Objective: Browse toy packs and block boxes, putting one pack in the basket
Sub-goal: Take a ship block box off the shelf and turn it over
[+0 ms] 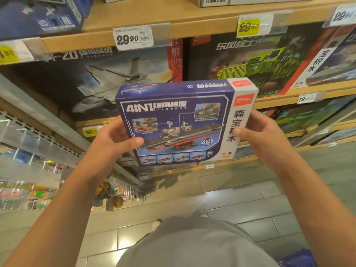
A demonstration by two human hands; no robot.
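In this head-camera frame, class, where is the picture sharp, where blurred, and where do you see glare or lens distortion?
Head view: the blue 4IN1 block box held in the left hand and right hand is sharp; the yellow price tag at upper right is smeared; ceiling lights glare off the floor tiles; the wooden shelf edge slants from wide-angle distortion.

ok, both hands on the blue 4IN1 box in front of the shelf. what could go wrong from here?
1. The blue box is held only at its side edges, left hand and right hand; letting go with one hand could tip or drop it.
2. The basket shows only as a corner at the frame's lower right, so a drop-in there would be near blind.
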